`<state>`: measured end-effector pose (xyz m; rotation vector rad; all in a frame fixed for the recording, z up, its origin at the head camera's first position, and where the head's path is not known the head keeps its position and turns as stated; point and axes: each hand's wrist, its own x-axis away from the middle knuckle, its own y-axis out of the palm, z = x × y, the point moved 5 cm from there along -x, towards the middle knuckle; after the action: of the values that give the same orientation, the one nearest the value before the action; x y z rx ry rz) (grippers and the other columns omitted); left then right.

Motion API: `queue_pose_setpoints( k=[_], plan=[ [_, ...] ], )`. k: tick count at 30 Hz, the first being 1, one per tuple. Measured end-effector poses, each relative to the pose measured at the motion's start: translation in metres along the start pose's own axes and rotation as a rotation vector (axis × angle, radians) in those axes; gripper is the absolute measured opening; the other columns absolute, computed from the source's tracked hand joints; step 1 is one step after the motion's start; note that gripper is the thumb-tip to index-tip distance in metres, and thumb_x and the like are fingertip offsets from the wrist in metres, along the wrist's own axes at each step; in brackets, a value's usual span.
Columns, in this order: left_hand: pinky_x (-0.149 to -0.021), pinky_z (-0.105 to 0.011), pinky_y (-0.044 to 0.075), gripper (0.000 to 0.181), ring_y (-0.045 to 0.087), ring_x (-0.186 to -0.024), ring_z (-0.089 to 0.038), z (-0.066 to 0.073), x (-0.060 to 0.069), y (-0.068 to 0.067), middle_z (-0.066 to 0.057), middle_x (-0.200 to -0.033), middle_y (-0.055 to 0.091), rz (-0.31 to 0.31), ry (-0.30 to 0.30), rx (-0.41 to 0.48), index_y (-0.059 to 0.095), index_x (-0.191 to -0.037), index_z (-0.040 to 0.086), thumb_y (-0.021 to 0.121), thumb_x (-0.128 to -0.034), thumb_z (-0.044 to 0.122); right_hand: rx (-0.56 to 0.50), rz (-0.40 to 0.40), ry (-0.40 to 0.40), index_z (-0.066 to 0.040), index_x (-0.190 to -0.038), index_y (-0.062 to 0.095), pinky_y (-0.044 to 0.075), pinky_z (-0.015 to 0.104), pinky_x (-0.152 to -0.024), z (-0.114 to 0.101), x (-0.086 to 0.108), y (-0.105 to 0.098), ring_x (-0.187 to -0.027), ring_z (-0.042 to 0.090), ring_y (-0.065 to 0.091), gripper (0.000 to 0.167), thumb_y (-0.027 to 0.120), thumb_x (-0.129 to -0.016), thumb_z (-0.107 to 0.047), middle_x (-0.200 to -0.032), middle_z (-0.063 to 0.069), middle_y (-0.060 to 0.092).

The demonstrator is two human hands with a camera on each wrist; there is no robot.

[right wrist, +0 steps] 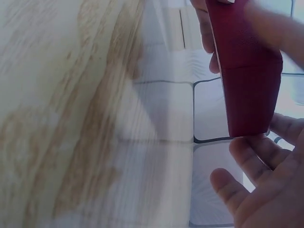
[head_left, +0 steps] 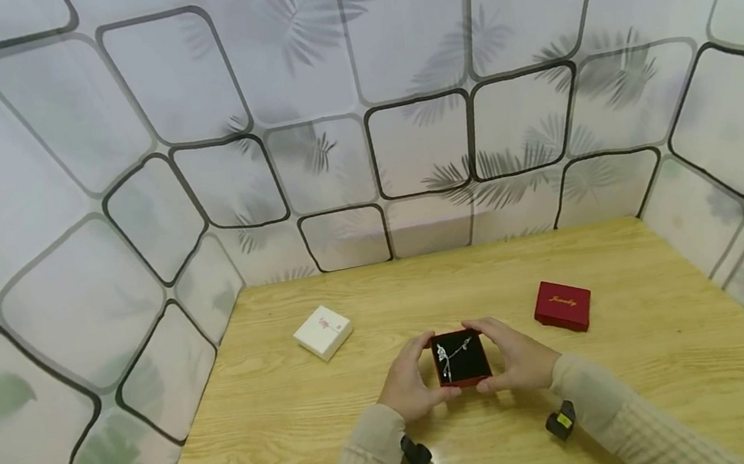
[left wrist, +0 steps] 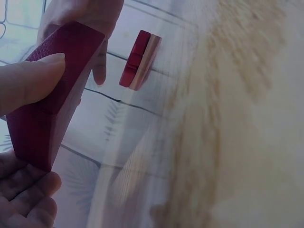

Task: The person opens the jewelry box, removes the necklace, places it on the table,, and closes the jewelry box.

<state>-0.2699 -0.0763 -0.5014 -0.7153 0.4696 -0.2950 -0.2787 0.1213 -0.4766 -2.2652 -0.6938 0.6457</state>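
Both hands hold a small open red jewelry box [head_left: 462,383] in the head view. On its black insert [head_left: 469,363] lies a silver necklace [head_left: 444,359] with a pendant. My left hand [head_left: 410,384] grips the left side, its thumb against the near wall; the left wrist view shows that thumb [left wrist: 35,78] on the red box [left wrist: 64,90]. From the right, my right hand [head_left: 518,357] grips the opposite side, with fingers [right wrist: 251,159] under the box [right wrist: 249,85] in the right wrist view. Both wrist views show the box raised off the table.
A red lid [head_left: 563,306] with gold lettering lies on the wooden table [head_left: 285,428] at the back right. Back left sits a white box [head_left: 324,332] with pink print. Patterned curtains [head_left: 417,141] surround the table's back and sides.
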Motion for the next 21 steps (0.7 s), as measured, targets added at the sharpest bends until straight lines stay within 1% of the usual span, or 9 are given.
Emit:
queue_pose_setpoints(
  k=[4,7,11,16,21],
  plan=[
    [-0.103,-0.041,0.041,0.097,0.048,-0.124,-0.018,0.000,0.000,0.000,0.000,-0.136,0.050,0.013,0.021,0.001,0.037,-0.146,0.010,0.086,-0.0693,0.041,0.048,0.047,0.009,-0.013,-0.144,0.041,0.038,0.059,-0.099,-0.004,-0.002,-0.002,-0.127,0.031,0.042,0.082,0.075,-0.079,-0.050,-0.139,0.012,0.045],
    [-0.103,-0.041,0.041,0.096,0.048,-0.124,-0.017,0.001,0.000,0.000,0.000,-0.136,0.050,0.011,0.029,0.002,0.036,-0.147,0.012,0.086,-0.0696,0.040,0.094,0.097,0.011,-0.016,-0.137,0.050,0.041,0.055,-0.097,-0.010,-0.005,-0.003,-0.124,0.027,0.044,0.069,0.073,-0.081,-0.050,-0.135,0.006,0.048],
    [-0.103,-0.042,0.041,0.097,0.047,-0.125,-0.018,0.003,0.001,0.000,0.000,-0.137,0.049,-0.001,0.023,0.005,0.035,-0.147,0.012,0.087,-0.0696,0.038,0.139,0.156,-0.014,-0.016,-0.123,0.062,0.046,0.047,-0.094,-0.018,-0.011,-0.003,-0.116,0.019,0.048,0.053,0.074,-0.082,-0.046,-0.124,-0.001,0.053],
    [-0.103,-0.043,0.041,0.097,0.046,-0.127,-0.019,0.005,0.001,0.000,0.000,-0.139,0.048,-0.008,0.023,0.007,0.034,-0.148,0.012,0.087,-0.0693,0.035,0.221,0.177,-0.049,-0.017,-0.111,0.068,0.050,0.041,-0.088,-0.022,-0.019,0.001,-0.106,0.014,0.049,0.038,0.076,-0.082,-0.040,-0.112,-0.005,0.057],
    [-0.104,-0.043,0.040,0.097,0.044,-0.129,-0.019,0.004,0.000,0.001,0.000,-0.141,0.046,-0.023,0.007,0.010,0.033,-0.148,0.013,0.087,-0.0702,0.035,0.310,0.170,-0.064,-0.020,-0.104,0.072,0.051,0.037,-0.081,-0.023,-0.025,0.005,-0.097,0.012,0.050,0.033,0.077,-0.080,-0.042,-0.102,-0.007,0.059]
  ],
)
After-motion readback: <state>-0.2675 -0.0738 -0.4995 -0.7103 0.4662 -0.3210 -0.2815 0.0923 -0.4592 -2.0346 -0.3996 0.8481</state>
